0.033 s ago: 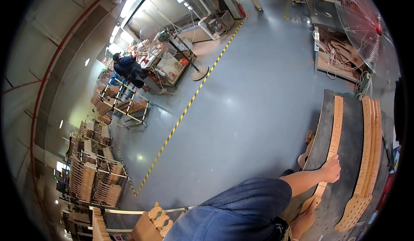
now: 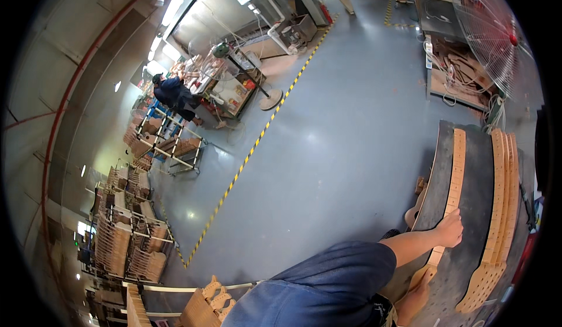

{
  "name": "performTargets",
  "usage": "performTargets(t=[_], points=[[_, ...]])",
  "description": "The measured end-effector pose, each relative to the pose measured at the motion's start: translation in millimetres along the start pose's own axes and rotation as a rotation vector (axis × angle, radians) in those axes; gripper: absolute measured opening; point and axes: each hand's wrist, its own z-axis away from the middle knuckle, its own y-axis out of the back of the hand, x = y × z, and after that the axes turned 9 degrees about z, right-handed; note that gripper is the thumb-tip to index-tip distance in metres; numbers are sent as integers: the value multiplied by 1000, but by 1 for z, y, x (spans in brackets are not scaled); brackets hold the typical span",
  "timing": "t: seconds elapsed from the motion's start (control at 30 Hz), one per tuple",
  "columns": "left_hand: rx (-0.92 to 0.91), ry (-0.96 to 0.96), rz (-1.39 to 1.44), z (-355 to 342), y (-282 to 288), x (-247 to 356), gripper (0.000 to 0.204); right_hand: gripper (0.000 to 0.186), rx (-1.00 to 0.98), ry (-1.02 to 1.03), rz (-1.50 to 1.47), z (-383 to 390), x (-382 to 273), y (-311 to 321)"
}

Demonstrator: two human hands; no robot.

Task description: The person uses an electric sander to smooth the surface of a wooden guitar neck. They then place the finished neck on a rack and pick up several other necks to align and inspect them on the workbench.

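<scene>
A pale wooden guitar neck (image 2: 456, 169) lies lengthwise on the dark bench top (image 2: 475, 180), its dotted fretboard facing up. My left hand (image 2: 449, 228) lies across the neck partway down, fingers curled over its right edge; whether anything small is under the palm is hidden. Lower down, my right hand (image 2: 417, 299) is closed around the headstock (image 2: 426, 275). Several more guitar necks (image 2: 502, 198) lie side by side to the right, their headstocks toward the near end of the bench.
A large wire fan (image 2: 511, 40) stands beyond the bench, near a bin of wood offcuts (image 2: 462, 72). Racks of wooden parts (image 2: 123, 227) line the left. A co-worker (image 2: 175, 96) stands at a cluttered bench. A yellow-black stripe (image 2: 253, 151) crosses the floor.
</scene>
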Motion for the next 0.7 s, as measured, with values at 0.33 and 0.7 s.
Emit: performTargets(t=[0.33, 0.7], points=[[-38, -67, 29, -7, 17, 2, 38, 58, 67, 53, -38, 5, 20, -21], [-6, -89, -25, 1, 19, 2, 37, 51, -56, 76, 64, -7, -39, 59]])
